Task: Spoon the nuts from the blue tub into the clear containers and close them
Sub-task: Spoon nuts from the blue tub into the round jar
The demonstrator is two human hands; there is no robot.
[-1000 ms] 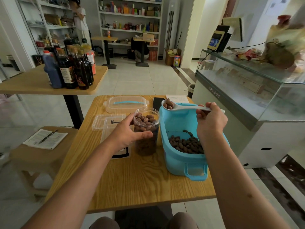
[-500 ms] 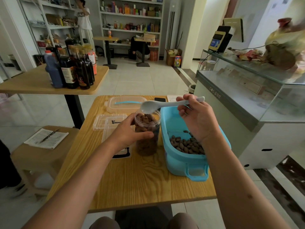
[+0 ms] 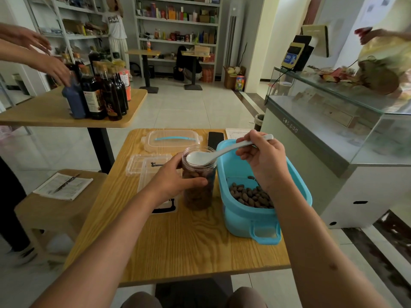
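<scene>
The spoon (image 3: 201,157), loaded a second ago, now lies tipped and empty over the jar (image 3: 198,181) at the tub's (image 3: 242,215) nine o'clock — right hand (image 3: 264,162) fingers pinching its handle, left hand (image 3: 175,180) gripping the nearly full jar — lidding looks close.

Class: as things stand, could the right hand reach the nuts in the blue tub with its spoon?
Probably yes. The tub is open, the nuts lie exposed just below the right hand, and its spoon looks empty.
</scene>
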